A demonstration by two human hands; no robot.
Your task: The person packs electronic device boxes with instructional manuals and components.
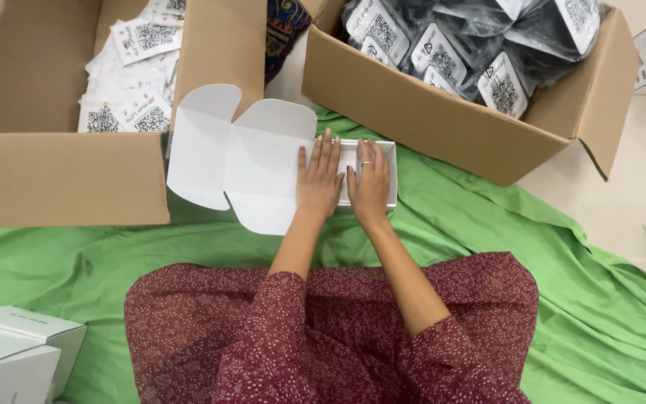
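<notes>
White box (263,161) lies under both hands, left (318,179) and right (368,183); fingers flat, seemingly pressing, not gripping.

A green cloth (487,247) is spread over the floor (622,202). On it, a small white box (263,161) is laid open. Left of that box a cardboard carton (61,176) is set, another carton (443,120) behind it to the right, and closed white boxes (16,352) well below-left.
</notes>
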